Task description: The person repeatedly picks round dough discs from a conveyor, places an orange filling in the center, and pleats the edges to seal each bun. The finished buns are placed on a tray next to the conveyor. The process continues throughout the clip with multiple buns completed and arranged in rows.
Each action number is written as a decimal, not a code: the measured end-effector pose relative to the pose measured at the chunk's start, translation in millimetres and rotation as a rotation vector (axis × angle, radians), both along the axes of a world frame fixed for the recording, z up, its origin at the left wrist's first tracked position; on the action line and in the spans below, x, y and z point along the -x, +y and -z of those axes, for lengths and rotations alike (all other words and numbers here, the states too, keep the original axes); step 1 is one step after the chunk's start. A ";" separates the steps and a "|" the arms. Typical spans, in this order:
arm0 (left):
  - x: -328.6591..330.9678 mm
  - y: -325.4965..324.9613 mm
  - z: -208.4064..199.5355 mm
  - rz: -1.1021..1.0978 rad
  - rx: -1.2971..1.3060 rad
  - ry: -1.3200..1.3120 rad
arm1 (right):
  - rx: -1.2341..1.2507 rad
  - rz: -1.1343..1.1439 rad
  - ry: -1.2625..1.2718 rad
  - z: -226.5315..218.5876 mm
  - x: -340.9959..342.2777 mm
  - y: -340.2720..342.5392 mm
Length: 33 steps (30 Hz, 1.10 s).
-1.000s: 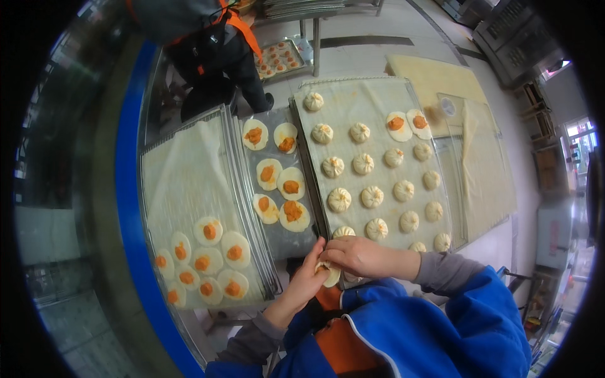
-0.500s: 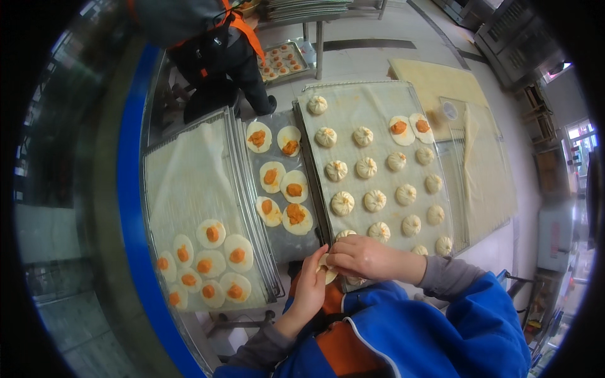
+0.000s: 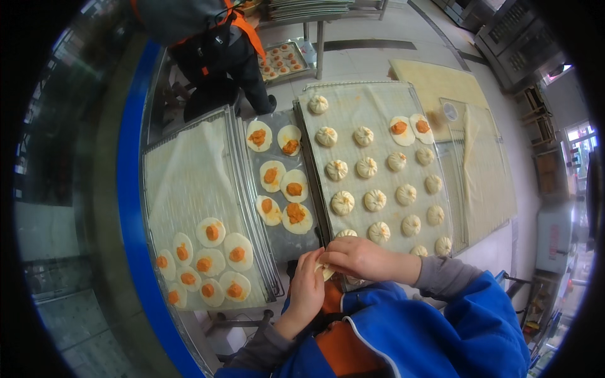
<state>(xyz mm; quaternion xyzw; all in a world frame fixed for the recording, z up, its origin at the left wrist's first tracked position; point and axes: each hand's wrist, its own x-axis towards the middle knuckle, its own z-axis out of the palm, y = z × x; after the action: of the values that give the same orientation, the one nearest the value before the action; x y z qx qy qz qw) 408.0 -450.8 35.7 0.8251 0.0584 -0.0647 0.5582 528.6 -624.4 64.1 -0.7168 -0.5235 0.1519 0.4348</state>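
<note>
Close to my body, my left hand [image 3: 306, 291] cups a bun [image 3: 326, 273] of pale dough. The fingers of my right hand [image 3: 364, 258] are pinched at its upper edge, hiding most of it. Just beyond my hands lies a cloth-lined rack [image 3: 378, 94] with rows of pleated buns [image 3: 375, 200]. Two open dough rounds [image 3: 399, 130] with orange filling sit near its far right. Left of it, a dark tray [image 3: 277, 247] carries several flat dough rounds [image 3: 294, 216] topped with the same filling.
Another cloth-lined rack [image 3: 183, 157] on the left holds more filled rounds [image 3: 210, 262] at its near end. A person [image 3: 220, 57] in dark clothes with orange straps stands at far left. A lidded clear cup [image 3: 449, 112] stands on a pale board at the right.
My hands stay in almost the same place around the bun, with small shifts of the fingers along its edge. The trays and their contents look unchanged.
</note>
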 end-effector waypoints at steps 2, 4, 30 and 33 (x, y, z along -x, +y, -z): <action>-3.0 3.7 -4.7 0.061 -0.065 0.070 | 0.016 -0.041 -0.072 -1.7 -0.2 0.2; -4.5 4.8 -7.0 0.079 -0.061 0.103 | -0.012 -0.041 -0.095 -0.2 -0.2 -0.8; -27.2 -23.7 7.3 -0.453 1.035 0.583 | 0.036 -0.023 -0.190 -8.2 -19.4 -8.2; -25.4 -17.2 10.6 -0.332 0.864 0.608 | 0.021 -0.003 -0.171 -7.6 -20.4 -7.7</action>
<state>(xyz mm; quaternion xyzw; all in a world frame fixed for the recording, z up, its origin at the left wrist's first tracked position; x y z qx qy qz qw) 433.4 -468.1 25.1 0.4450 0.3145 -0.2292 0.8066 549.0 -632.0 71.7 -0.7308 -0.5584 0.0963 0.3807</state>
